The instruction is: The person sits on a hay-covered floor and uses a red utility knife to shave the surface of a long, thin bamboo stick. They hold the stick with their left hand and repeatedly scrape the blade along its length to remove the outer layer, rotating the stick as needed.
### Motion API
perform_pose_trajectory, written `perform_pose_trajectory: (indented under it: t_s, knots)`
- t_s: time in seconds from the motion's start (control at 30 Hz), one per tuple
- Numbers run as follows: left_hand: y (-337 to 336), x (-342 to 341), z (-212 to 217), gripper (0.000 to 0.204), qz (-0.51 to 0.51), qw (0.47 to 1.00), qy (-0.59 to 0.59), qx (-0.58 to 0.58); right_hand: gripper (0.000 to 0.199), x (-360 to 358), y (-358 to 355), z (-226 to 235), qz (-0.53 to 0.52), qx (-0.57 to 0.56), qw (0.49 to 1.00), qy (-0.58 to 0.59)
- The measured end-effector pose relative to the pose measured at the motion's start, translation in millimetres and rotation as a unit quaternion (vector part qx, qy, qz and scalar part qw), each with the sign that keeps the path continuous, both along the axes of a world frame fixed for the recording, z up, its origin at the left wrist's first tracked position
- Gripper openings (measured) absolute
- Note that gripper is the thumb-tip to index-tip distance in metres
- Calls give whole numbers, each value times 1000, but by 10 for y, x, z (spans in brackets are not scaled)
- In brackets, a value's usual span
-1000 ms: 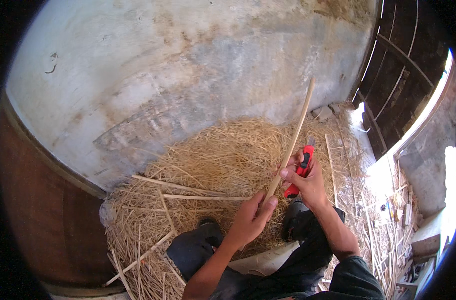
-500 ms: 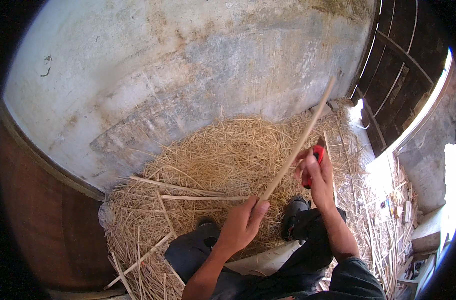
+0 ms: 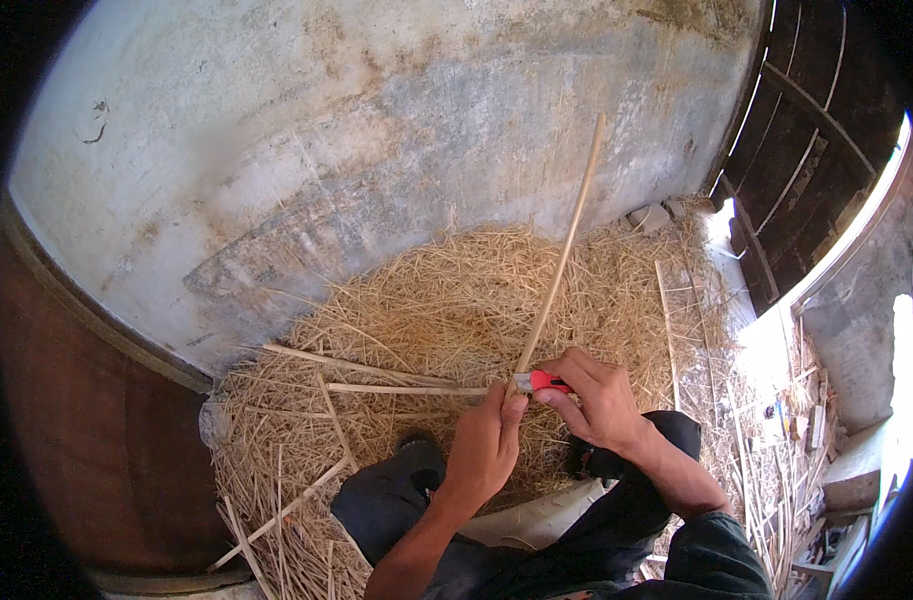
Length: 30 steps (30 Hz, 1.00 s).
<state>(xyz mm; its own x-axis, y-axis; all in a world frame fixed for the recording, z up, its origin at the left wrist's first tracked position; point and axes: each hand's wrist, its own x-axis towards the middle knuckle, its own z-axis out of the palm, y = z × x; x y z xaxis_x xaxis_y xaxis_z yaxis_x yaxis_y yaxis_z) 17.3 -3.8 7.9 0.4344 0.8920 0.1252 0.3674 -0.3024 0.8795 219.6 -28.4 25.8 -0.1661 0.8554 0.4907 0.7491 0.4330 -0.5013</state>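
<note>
Pale strip point(image 3: 563, 260) runs from lower centre to upper centre-right; I see the left hand point(image 3: 481, 450) pinching its lower end, the right hand point(image 3: 604, 405) closed around a red cutter point(image 3: 549, 381). I'd keep thumbs clear of the blade point(image 3: 522, 382).

Straw point(image 3: 446, 300) spreads across the middle, with the wall point(image 3: 376, 140) behind it on the far side. Over the straw, a stick point(image 3: 563, 258) runs from near to far, its far end in front of the wall; a knife point(image 3: 548, 381) is at its near end, to the right. Loose sticks point(image 3: 411, 390) lie on the straw at left, and planks point(image 3: 781, 150) stand at the far right.
</note>
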Motion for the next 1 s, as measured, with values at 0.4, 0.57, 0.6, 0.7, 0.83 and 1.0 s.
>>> perform_pose_trajectory:
  t_s: [0.4, 0.57, 0.6, 0.7, 0.83, 1.0]
  knots:
    - [-60, 55, -14, 37, 58, 994, 74, 45, 27, -113, -39, -95, -50, 49, 997, -32]
    - [-82, 61, 51, 37, 63, 992, 100, 39, 24, -104, -51, -61, -59, 52, 996, -36]
    - [-83, 59, 49, 35, 59, 991, 111, 49, 24, -102, -56, -60, -61, 49, 996, -39]
    - [-97, 46, 32, 33, 56, 987, 136, 72, 24, -36, -33, -73, -74, 71, 994, -24]
    - [-112, 47, 18, 33, 61, 985, 133, 87, 24, -59, -61, -8, -81, 35, 995, -39]
    - [-237, 8, 39, 35, 33, 981, 186, 37, 22, 352, 130, 50, -248, 66, 966, 41]
